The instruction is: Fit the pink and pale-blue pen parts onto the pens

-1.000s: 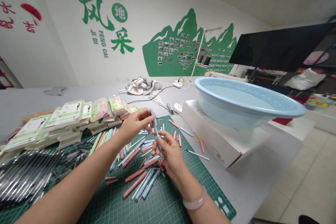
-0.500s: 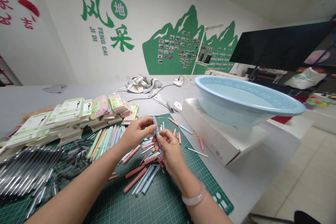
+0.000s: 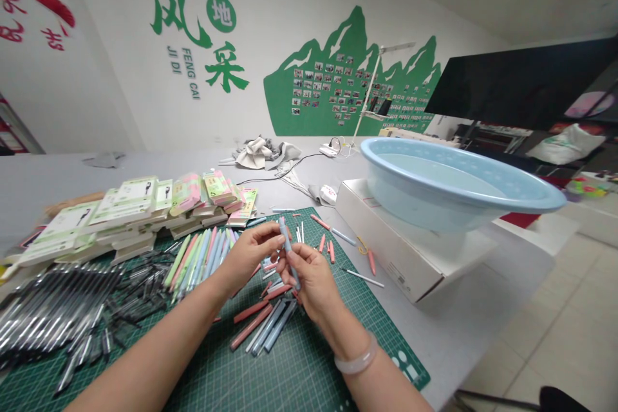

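Observation:
Between my two hands is a light blue pen [image 3: 288, 248], tilted, its top leaning left. The fingers of my left hand [image 3: 252, 250] close on its upper part, while my right hand [image 3: 311, 273] grips the lower part. Loose blue pen barrels [image 3: 274, 328] and a red barrel [image 3: 252, 327] lie on the green cutting mat [image 3: 226, 373] below my hands. White refills [image 3: 300, 230] and small red pen parts [image 3: 331, 251] are spread beyond my right hand. To the left, a row of assembled pastel pens [image 3: 200, 261] lies side by side, partly behind my left forearm.
Many clear-and-black pens [image 3: 58, 309] are piled at the left, with black pen pieces [image 3: 140, 290] beside them. Behind stand stacked paper boxes [image 3: 130, 196]. A blue basin [image 3: 434, 193] rests on a white carton [image 3: 386, 251] at the right. Grey gloves [image 3: 261, 153] lie farther back.
The pen's upper and lower parts, joined by a visible thin white section earlier, are now together with no gap showing. Both hands have come closer, and the left hand has lowered.

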`<state>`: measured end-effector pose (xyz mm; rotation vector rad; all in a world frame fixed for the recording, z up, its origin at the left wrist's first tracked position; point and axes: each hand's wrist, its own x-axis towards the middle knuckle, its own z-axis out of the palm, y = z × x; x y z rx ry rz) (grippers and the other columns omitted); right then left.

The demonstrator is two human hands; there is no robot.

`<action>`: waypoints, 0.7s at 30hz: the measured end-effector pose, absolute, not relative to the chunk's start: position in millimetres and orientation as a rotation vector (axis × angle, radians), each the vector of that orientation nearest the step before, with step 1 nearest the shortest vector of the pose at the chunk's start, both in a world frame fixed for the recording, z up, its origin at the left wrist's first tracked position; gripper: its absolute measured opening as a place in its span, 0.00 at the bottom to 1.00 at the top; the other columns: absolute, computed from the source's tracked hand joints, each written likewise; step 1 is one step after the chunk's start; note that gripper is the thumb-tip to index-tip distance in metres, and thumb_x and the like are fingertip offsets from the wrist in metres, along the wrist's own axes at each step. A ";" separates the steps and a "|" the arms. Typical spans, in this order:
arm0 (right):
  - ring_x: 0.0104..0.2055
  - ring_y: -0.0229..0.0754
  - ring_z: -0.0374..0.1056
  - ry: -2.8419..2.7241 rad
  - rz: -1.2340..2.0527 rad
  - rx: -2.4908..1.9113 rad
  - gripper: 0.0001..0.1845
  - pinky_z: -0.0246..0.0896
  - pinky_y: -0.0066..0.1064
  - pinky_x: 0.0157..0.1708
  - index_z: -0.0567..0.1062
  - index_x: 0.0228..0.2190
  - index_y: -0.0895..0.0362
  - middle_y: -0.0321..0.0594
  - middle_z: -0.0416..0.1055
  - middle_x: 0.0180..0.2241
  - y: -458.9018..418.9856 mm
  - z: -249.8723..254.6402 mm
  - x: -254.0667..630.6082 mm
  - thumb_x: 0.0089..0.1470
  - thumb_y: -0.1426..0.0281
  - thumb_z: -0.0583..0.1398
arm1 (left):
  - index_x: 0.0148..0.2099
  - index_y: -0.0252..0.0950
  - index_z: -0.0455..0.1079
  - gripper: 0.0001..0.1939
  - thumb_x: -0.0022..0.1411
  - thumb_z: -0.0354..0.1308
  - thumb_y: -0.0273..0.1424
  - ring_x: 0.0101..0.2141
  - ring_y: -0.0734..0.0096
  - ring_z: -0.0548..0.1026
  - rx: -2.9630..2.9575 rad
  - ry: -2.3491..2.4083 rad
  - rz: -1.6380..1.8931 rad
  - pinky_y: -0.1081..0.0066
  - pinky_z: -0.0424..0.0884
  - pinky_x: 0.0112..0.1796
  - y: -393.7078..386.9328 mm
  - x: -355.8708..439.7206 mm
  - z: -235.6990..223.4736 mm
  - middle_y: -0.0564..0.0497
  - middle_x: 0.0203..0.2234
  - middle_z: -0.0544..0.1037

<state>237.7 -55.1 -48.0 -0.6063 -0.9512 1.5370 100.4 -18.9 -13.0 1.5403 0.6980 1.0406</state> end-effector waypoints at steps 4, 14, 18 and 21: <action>0.21 0.30 0.60 -0.977 1.547 -0.595 0.12 0.51 0.22 0.20 0.75 0.30 0.61 0.38 0.70 0.23 -54.7 -48.4 235.7 0.52 0.63 0.61 | 0.41 0.32 0.69 0.11 0.59 0.54 0.34 0.21 0.77 0.66 1.502 0.673 0.992 0.74 0.63 0.25 -19.3 98.1 -13.6 0.54 0.23 0.70; 0.22 0.32 0.60 -0.991 1.522 -0.659 0.12 0.53 0.24 0.23 0.74 0.30 0.59 0.37 0.70 0.24 -56.2 -47.8 236.7 0.51 0.61 0.62 | 0.37 0.35 0.68 0.12 0.54 0.61 0.36 0.21 0.79 0.64 1.412 0.810 1.160 0.76 0.63 0.25 -20.7 107.6 -9.8 0.57 0.23 0.68; 0.23 0.31 0.61 -0.945 1.515 -0.661 0.11 0.52 0.23 0.23 0.74 0.31 0.59 0.37 0.70 0.24 -53.1 -50.9 238.2 0.51 0.63 0.61 | 0.37 0.34 0.70 0.16 0.54 0.60 0.41 0.25 0.77 0.68 1.411 0.911 1.154 0.77 0.63 0.25 -9.1 90.6 -6.5 0.52 0.26 0.72; 0.23 0.32 0.62 -0.946 1.515 -0.661 0.11 0.53 0.23 0.24 0.74 0.31 0.59 0.37 0.71 0.24 -52.0 -51.7 238.8 0.51 0.63 0.62 | 0.38 0.33 0.71 0.19 0.54 0.58 0.45 0.27 0.76 0.68 1.378 1.027 1.230 0.78 0.63 0.25 4.2 70.9 0.2 0.50 0.29 0.73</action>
